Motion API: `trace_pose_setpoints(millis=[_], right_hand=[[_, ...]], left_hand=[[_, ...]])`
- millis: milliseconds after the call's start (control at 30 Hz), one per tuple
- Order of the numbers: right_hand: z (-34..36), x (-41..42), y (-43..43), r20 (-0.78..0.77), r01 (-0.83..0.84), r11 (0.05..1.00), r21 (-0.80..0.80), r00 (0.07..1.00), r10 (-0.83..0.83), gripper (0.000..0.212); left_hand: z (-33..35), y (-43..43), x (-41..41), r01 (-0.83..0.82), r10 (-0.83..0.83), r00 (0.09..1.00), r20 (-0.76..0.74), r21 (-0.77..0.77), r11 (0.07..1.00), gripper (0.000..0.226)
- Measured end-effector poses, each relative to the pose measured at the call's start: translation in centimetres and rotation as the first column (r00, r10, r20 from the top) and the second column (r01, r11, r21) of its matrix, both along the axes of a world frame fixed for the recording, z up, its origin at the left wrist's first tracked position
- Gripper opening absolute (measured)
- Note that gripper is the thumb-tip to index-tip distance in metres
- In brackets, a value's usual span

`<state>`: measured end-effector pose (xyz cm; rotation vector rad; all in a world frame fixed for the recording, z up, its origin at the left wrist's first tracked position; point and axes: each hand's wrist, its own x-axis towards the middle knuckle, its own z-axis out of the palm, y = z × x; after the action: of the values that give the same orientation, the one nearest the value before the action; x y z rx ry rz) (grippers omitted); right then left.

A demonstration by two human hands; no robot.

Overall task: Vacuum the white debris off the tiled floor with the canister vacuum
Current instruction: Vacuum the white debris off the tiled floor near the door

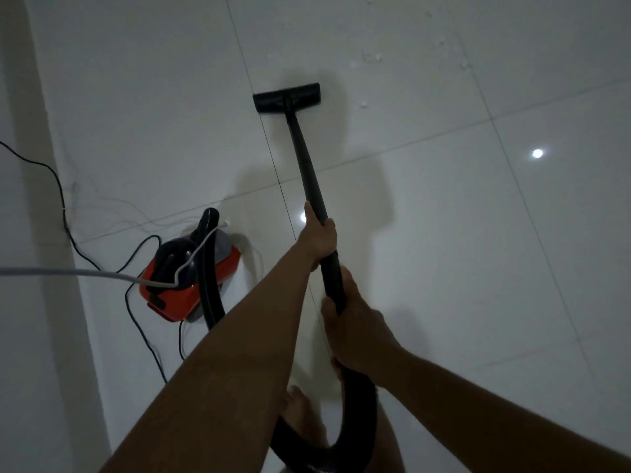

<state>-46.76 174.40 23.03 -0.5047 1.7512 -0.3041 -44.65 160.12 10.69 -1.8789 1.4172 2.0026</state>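
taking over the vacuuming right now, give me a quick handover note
Hands: the left hand grips the wand nearer the floor head; the right hand grips it lower, where the hose joins.
Things: the floor head sits on the tiles; the red vacuum stands to the left, with cords trailing round it.
Done: no debris shows on the tiles near the feet.
Left: white debris lies beyond and to the right of the floor head. Probably push forward and right.
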Motion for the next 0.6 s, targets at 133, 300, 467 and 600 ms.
trace_pose_setpoints(millis=[133, 300, 467, 600], right_hand=[[1.0, 0.4, -0.5, 0.008, -0.003, 1.0, 0.027, 1.0, 0.003, 0.063], [0.6, 0.3, -1.0, 0.033, 0.001, 0.999, 0.042, 0.999, -0.002, 0.065], [-1.3, -0.1, -1.4, 0.017, -0.003, 1.0, 0.012, 1.0, 0.002, 0.064], [-2.5, -0.7, -2.8, 0.001, -0.023, 1.0, -0.003, 1.0, 0.023, 0.063]], left_hand=[[0.9, -0.3, 0.2, -0.018, 0.018, 1.0, 0.007, 0.0, 1.0, 0.073], [0.4, -0.7, 0.2, -0.01, 0.01, 1.0, 0.017, -0.011, 1.0, 0.072], [-1.2, -1.6, -0.1, -0.003, 0.003, 1.0, 0.019, -0.013, 1.0, 0.072], [-2.1, -3.1, -0.6, -0.004, 0.004, 1.0, 0.013, -0.026, 1.0, 0.072]])
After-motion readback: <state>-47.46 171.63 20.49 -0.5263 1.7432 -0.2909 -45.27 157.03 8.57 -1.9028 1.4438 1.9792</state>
